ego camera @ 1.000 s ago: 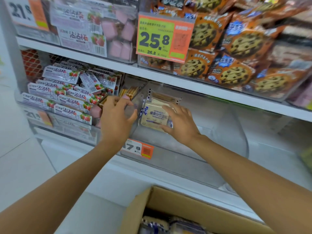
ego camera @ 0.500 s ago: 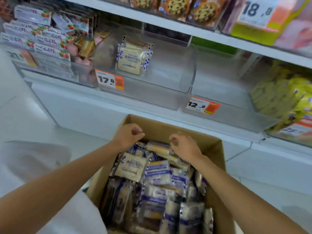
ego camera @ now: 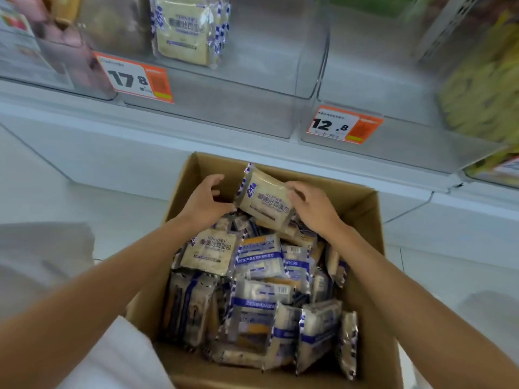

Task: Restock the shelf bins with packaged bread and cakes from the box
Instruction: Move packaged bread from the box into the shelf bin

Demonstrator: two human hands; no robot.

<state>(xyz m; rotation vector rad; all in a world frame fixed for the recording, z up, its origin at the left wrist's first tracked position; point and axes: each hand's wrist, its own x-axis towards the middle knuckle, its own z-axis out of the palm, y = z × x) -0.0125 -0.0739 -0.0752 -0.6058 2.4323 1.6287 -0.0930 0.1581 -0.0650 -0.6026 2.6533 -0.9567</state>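
Where the right hand (ego camera: pixel 314 209) curls its fingers over the right edge of one bread packet (ego camera: pixel 264 199), that packet is held tilted, label up, above the far end of the cardboard box (ego camera: pixel 365 248); the left hand (ego camera: pixel 206 204) sits at the packet's opposite edge, fingers curled, thumb near its lower corner; whether this hand actually grips cannot be told. Below and nearer than the grip, the single box holds a loose heap of packets (ego camera: pixel 252 290), well over a dozen, exact count not readable; one label-up packet (ego camera: pixel 209 252) lies just beneath the left wrist. Beyond and above the grip stand clear shelf bins (ego camera: pixel 252 66); the bin up-left of the grip carries upright bread packets (ego camera: pixel 185 32) of the same kind, at least two. Two orange price tags are visible: the 17.8 tag (ego camera: pixel 134 78) up-left of the grip; the 12.8 tag (ego camera: pixel 342 126) up-right. Yellow packs (ego camera: pixel 483 88) fill one bin far right of the grip.
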